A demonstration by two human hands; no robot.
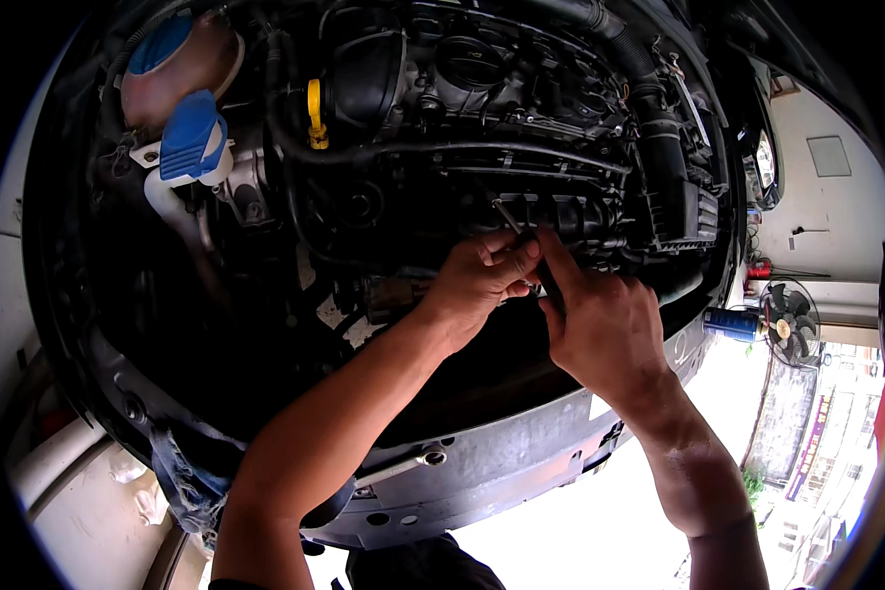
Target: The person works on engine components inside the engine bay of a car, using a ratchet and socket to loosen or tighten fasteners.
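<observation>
Both hands meet over the front of a car's engine bay, on one slim tool with a bright metal shaft and a dark handle; it looks like a screwdriver, though my fingers cover much of it. My left hand pinches it where the shaft meets the handle. The dark handle lies against my right hand, whose thumb and fingers close round it, index finger stretched along it. Beyond the shaft's tip is a dark ribbed engine part; whether the tip touches anything I cannot tell.
A blue-capped reservoir, a blue cap and a yellow dipstick handle stand at the left. Behind are the black oil filler cap and a thick hose. The grey front crossmember runs nearest me; a fan stands right.
</observation>
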